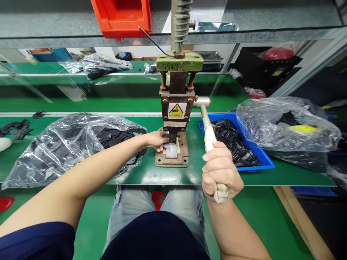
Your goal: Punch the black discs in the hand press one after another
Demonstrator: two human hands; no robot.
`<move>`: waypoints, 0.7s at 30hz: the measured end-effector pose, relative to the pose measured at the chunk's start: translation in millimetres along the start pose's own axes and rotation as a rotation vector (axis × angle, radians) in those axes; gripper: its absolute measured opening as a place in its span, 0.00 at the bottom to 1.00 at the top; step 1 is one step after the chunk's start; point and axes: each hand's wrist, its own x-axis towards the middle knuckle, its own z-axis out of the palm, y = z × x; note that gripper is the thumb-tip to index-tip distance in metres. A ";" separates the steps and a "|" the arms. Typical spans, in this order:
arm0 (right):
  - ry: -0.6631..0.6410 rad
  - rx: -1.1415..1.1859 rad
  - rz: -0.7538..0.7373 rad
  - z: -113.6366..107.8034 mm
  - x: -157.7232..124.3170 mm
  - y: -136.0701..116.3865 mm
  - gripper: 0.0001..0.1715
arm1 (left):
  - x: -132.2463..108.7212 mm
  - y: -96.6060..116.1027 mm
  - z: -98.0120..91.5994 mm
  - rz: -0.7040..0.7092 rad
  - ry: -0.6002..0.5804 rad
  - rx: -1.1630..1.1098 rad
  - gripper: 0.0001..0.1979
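A green and brown hand press (pixel 177 81) stands on the green bench in front of me, with a warning sticker on its front. My left hand (pixel 156 140) is at the base of the press, pinching a thin dark flat piece (pixel 168 146) under the ram. Part of that piece is hidden by the fingers and the tool. My right hand (pixel 222 171) is wrapped round the taped lever (pixel 208 131) of the press, which slants down toward me. Left of the press lies a clear plastic bag (pixel 78 141) of dark flat pieces.
A blue tray (pixel 264 159) of small black parts stands right of the press, beside another clear bag (pixel 287 124). Loose black pieces (pixel 16 128) lie at the far left. An orange bin (pixel 123 27) sits on the shelf above.
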 end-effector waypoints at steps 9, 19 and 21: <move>0.028 0.106 -0.084 0.6 6.3 -1.0 0.12 | -42.4 -16.0 -64.5 0.343 0.076 -0.012 0.15; 0.029 0.118 -0.100 1.0 6.2 2.0 0.11 | -48.5 -87.0 -118.4 0.169 0.303 0.889 0.27; 0.040 0.114 -0.101 1.4 5.8 2.0 0.13 | -39.1 -88.8 -115.5 0.223 0.376 0.998 0.27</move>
